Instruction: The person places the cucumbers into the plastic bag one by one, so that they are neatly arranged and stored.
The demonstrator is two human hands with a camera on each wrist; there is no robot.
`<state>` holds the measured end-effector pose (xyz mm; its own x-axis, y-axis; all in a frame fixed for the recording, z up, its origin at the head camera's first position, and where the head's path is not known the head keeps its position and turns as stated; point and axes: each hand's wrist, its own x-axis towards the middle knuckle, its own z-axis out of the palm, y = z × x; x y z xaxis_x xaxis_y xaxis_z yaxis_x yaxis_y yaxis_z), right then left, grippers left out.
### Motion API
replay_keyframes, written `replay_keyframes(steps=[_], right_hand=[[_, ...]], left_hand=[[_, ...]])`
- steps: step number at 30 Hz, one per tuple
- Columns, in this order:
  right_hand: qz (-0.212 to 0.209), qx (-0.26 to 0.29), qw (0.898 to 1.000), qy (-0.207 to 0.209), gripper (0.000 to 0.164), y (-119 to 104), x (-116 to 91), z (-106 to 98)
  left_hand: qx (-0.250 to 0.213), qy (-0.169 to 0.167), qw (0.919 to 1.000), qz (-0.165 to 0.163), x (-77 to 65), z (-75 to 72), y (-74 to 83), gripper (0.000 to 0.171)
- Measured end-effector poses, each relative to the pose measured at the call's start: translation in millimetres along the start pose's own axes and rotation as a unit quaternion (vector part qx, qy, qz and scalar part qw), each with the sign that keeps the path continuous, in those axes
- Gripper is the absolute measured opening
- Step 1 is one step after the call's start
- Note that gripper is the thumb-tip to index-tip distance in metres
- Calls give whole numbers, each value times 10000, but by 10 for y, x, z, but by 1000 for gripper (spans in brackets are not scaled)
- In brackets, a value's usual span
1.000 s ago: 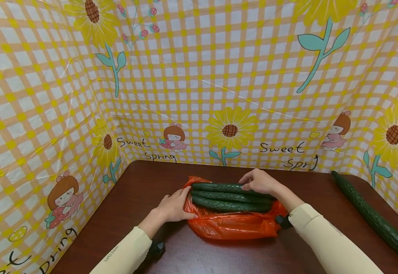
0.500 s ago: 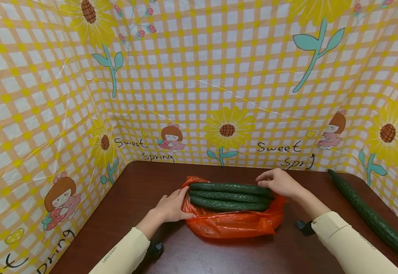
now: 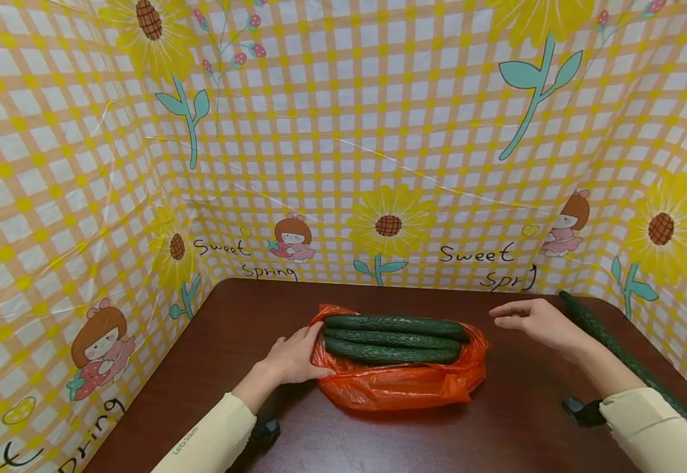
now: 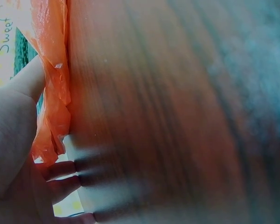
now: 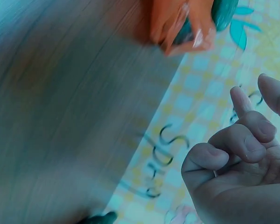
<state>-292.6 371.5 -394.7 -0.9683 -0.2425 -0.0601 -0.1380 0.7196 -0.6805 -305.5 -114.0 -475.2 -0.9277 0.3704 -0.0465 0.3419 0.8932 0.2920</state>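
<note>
An orange plastic bag (image 3: 399,391) lies on the table with its mouth facing up. Three long dark green cucumbers (image 3: 393,357) rest side by side in it. At the bag's left end, my left hand (image 3: 291,358) holds the rim, thumb at the front and fingers toward the back. The left wrist view shows the thumb (image 4: 30,79) partly behind the plastic. My right hand (image 3: 541,323) is in the air right of the bag, holding nothing, its fingers loosely bent. Beyond it, another cucumber (image 3: 609,348) lies at the table's right side, partly hidden by the right forearm.
The brown table (image 3: 438,440) is bounded at the back and sides by a checked sheet (image 3: 332,177) printed with sunflowers. A small black device (image 3: 265,430) sits under the left wrist, and another black device (image 3: 582,410) under the right.
My right hand has moved off the cucumbers in the bag and away to the right, toward the loose cucumber. The left hand has stayed at the bag's left end.
</note>
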Motion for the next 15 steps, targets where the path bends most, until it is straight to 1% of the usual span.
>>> replay_keyframes(steps=[8, 15], right_hand=[[319, -76, 9994, 103, 58, 304, -194, -230], [494, -91, 9986, 175, 61, 484, -316, -412]], left_hand=[[-9, -5, 10000, 11, -20, -7, 11, 106], [13, 37, 10000, 21, -30, -7, 13, 107]])
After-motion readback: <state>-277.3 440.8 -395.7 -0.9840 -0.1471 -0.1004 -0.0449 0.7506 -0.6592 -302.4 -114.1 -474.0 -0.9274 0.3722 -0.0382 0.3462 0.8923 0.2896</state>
